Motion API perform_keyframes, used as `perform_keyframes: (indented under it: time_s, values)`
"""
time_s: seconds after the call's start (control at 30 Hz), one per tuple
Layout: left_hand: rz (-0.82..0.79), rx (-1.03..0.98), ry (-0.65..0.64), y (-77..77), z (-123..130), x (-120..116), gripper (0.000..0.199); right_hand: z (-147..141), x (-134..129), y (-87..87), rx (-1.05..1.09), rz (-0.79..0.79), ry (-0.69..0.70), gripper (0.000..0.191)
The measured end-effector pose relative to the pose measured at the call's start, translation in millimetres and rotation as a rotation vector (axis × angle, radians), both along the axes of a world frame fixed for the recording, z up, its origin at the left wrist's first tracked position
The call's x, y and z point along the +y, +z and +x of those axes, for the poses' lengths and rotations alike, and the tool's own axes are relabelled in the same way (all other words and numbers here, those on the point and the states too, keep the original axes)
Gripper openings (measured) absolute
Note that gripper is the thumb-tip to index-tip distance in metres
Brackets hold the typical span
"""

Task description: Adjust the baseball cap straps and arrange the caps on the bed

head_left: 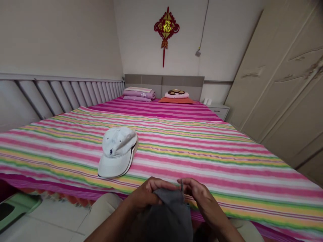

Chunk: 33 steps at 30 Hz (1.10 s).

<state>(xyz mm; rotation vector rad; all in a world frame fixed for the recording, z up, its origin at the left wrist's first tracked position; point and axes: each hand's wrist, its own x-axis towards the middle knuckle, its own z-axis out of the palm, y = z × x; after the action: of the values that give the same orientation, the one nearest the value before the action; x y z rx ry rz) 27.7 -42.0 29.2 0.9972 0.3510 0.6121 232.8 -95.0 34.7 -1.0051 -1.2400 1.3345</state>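
Observation:
Dark grey cloth (169,215) hangs between my hands at the bottom middle, its lower part in shadow. My left hand (148,193) is closed round its top left part, fingers pointing right. My right hand (198,193) pinches a thin edge of the same cloth at its upper right corner, between thumb and fingertips. Beyond my left hand, on the striped bedspread (191,144), a white cap (117,144) with a small dark logo rests with its brim toward me. Another brim edge shows just beneath it.
Folded purple bedding (138,94) and a pink and orange stack (176,96) sit by the headboard (164,82). A railing (75,92) lines the left side. A green stool (20,206) stands at lower left, a nightstand (218,110) and wardrobe (277,77) at right.

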Motion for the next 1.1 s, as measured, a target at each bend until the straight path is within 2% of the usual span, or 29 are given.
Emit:
perform_keyframes:
  time_s: [0.1,0.2,0.3,0.43,0.5,0.6,0.7,0.77,0.87,1.0,1.1]
  values:
    - [0.023,-0.021,0.111,1.2,-6.0,-3.4,0.039,-12.5,-1.8,11.8,0.026,-0.034,0.135,0.029]
    - [-0.008,-0.105,0.214,4.8,-8.3,-7.4,0.031,-21.0,-6.8,19.7,0.164,-0.048,0.162,0.03]
    - [-0.032,-0.131,0.227,8.3,-2.7,-9.0,0.028,-25.3,-10.0,27.1,0.205,-0.052,0.159,0.03]
    - [-0.063,-0.166,0.225,10.9,11.2,-9.1,0.022,-26.2,-10.8,30.0,-0.066,0.103,-0.069,0.015]
    - [-0.101,-0.153,0.138,11.2,16.0,-11.0,0.031,-26.3,-11.2,28.3,-0.194,0.164,-0.161,0.007]
    - [-0.146,-0.173,-0.003,11.1,18.7,-15.2,0.044,-27.9,-11.7,25.9,-0.242,0.227,-0.234,0.002]
    - [-0.209,-0.14,0.03,10.9,20.0,-17.2,0.028,-30.3,-10.3,25.6,-0.306,0.336,-0.281,0.006]
    - [-0.242,-0.06,0.092,11.0,21.1,-16.4,0.014,-30.8,-8.2,25.9,-0.369,0.423,-0.289,0.009]
    - [-0.263,-0.053,0.127,11.9,21.5,-14.6,0.015,-28.1,-5.4,26.7,-0.514,0.55,-0.266,0.013]
    - [-0.247,-0.035,0.166,11.5,18.9,-14.9,0.015,-20.1,-8.0,32.2,-0.76,0.646,-0.102,0.018]
    - [-0.26,0.012,0.227,8.6,18.2,-15.6,0.009,-16.2,-12.9,40.6,-0.894,0.713,-0.046,0.031]
